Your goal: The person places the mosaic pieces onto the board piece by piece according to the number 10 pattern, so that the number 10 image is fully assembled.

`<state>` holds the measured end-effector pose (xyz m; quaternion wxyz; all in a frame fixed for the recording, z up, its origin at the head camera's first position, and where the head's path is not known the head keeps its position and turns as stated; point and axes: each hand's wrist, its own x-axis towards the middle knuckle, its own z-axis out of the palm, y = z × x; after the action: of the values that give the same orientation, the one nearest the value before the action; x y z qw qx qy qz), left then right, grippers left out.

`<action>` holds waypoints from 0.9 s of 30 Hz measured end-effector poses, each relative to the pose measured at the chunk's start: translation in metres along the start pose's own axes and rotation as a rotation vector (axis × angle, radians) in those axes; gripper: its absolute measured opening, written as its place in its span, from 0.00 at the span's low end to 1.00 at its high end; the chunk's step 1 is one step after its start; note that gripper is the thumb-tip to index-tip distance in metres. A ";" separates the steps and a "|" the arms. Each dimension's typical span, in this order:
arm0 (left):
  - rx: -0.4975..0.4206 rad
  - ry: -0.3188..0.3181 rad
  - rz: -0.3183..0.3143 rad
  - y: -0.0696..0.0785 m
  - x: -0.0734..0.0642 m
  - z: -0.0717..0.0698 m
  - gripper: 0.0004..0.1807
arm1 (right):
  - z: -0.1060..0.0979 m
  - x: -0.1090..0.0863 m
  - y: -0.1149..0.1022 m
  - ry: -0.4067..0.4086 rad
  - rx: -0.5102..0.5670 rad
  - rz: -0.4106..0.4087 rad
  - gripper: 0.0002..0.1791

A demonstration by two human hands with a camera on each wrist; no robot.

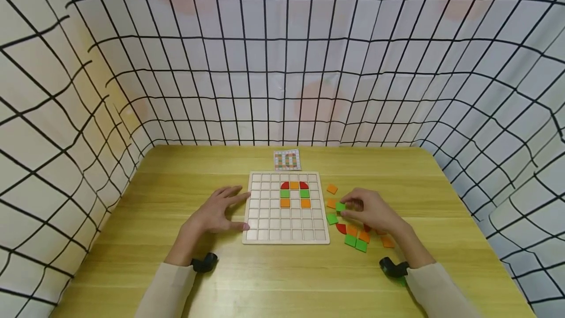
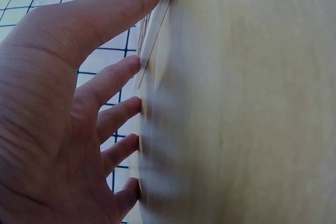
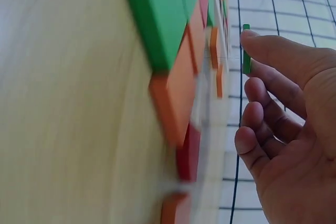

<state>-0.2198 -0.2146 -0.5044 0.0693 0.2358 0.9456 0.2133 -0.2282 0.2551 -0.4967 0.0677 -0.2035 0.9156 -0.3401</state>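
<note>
My right hand (image 1: 372, 210) pinches a green square tile (image 3: 247, 49) between thumb and forefinger, raised off the table in the right wrist view. To its left lies a white gridded board (image 1: 265, 235). On the board, red quarter-round, orange and green tiles form an arch; one red tile (image 1: 285, 185) marks its upper left corner. My left hand (image 1: 215, 212) rests at the board's left edge, fingers spread, thumb and forefinger touching the rim. In the left wrist view the other fingertips (image 2: 134, 106) reach down to the table.
Loose tiles lie right of the board, among them a green tile (image 1: 332, 219), an orange tile (image 1: 332, 189) and a red quarter-round (image 1: 341, 228). A small pattern card (image 1: 287, 160) lies behind the board. Black-gridded white curtains (image 1: 282, 82) surround the wooden table (image 1: 273, 278).
</note>
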 end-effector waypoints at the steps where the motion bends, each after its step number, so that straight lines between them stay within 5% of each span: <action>1: 0.000 0.000 0.001 0.000 0.000 0.000 0.51 | 0.002 0.002 -0.003 -0.002 0.001 -0.008 0.16; 11: -0.002 0.000 0.000 0.001 0.000 -0.001 0.51 | 0.027 0.019 -0.029 -0.050 0.096 -0.050 0.14; 27: -0.007 -0.007 -0.010 0.000 0.000 -0.001 0.51 | 0.050 0.035 -0.048 -0.073 0.090 -0.083 0.13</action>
<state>-0.2200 -0.2148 -0.5028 0.0742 0.2316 0.9458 0.2152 -0.2315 0.1778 -0.5033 0.0960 -0.2505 0.8871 -0.3757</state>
